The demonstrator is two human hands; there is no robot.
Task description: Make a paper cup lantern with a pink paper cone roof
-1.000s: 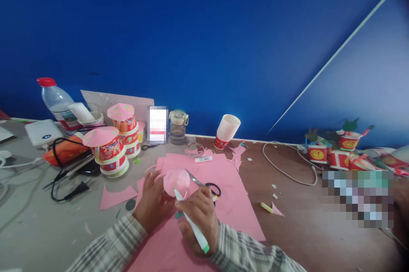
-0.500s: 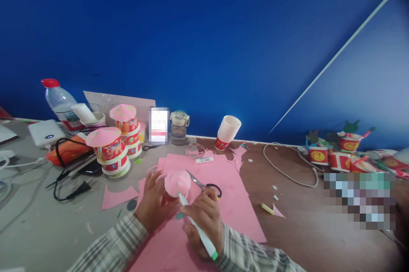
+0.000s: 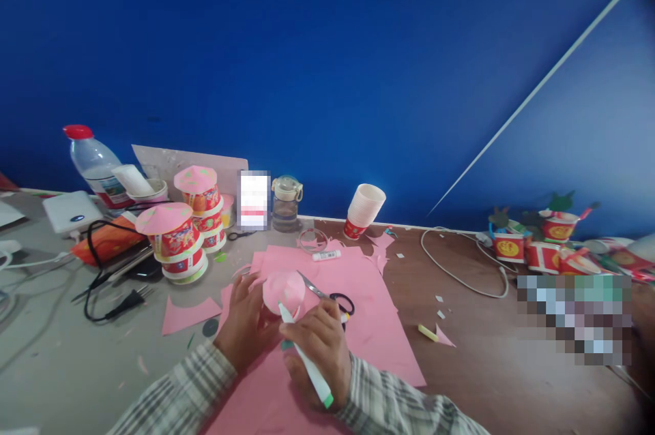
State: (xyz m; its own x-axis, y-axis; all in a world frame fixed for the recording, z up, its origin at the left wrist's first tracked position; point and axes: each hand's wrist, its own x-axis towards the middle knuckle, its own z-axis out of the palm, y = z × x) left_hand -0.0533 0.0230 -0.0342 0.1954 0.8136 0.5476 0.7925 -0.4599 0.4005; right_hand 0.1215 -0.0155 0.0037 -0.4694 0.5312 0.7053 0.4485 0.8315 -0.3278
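My left hand (image 3: 249, 318) is closed round the side of a red paper cup, mostly hidden, topped by a pink paper cone (image 3: 283, 290). In my right hand (image 3: 320, 346) is a white marker (image 3: 313, 372) with a green end, its tip touching or very near the cone's lower edge. Scissors (image 3: 327, 292) lie just beyond, on pink paper sheets (image 3: 376, 326). A glue stick (image 3: 326, 256) rests near the sheets' far edge. Two finished-looking stacked cups with pink cone tops, a front one (image 3: 177, 244) and a rear one (image 3: 199, 200), stand to the left.
A stack of paper cups (image 3: 362, 210) and a lidded glass bottle (image 3: 286, 203) stand by the blue wall. Cables, a black plug (image 3: 125, 303) and a plastic bottle (image 3: 99, 166) are at left. Cup crafts (image 3: 509, 247) and a white cable (image 3: 463, 281) are at right.
My right hand and the marker have shifted slightly left, and the tip has moved up and left along the pink cone. My left hand stays round the cup.
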